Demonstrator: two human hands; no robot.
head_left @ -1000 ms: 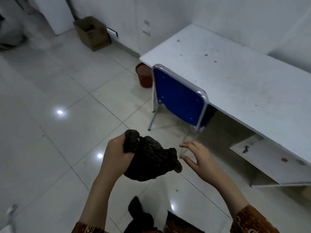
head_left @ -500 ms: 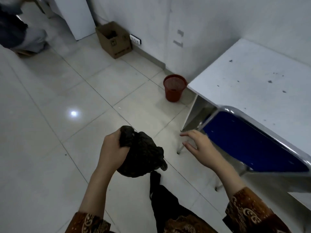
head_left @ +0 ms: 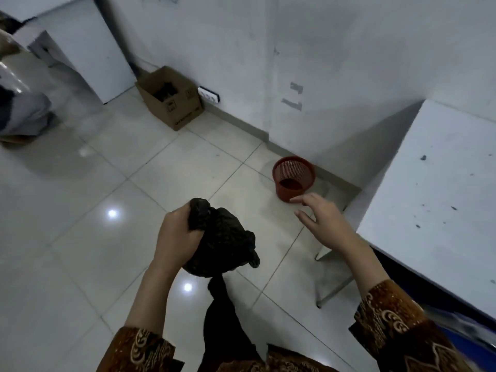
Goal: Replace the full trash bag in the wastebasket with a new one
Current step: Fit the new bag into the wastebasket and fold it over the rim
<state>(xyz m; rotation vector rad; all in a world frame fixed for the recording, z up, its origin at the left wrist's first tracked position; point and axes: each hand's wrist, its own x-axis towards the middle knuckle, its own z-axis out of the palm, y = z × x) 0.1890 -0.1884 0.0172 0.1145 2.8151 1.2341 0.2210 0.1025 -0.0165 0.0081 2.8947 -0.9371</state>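
Tiled floor [head_left: 80, 237], white wall, white desk [head_left: 429, 197] at right. Red mesh wastebasket [head_left: 294, 178]: by the wall, unlined, apparently awaiting a liner. Black trash bag [head_left: 220, 242]: crumpled, held above the floor, well short of the basket. Left hand [head_left: 177, 237]: clenched around the bag's gathered top, likely for carrying. Right hand [head_left: 324, 218]: fingers spread, grasping nothing, extended toward the basket. Cardboard box [head_left: 171, 98]: against the wall.

Glossy pale floor tiles [head_left: 80, 210] reflect ceiling lights at seven o'clock. A scuffed white wall [head_left: 335, 63] fills twelve o'clock. An open cardboard box [head_left: 174, 103] sits at eleven; a speckled white desk [head_left: 434, 197] at three.
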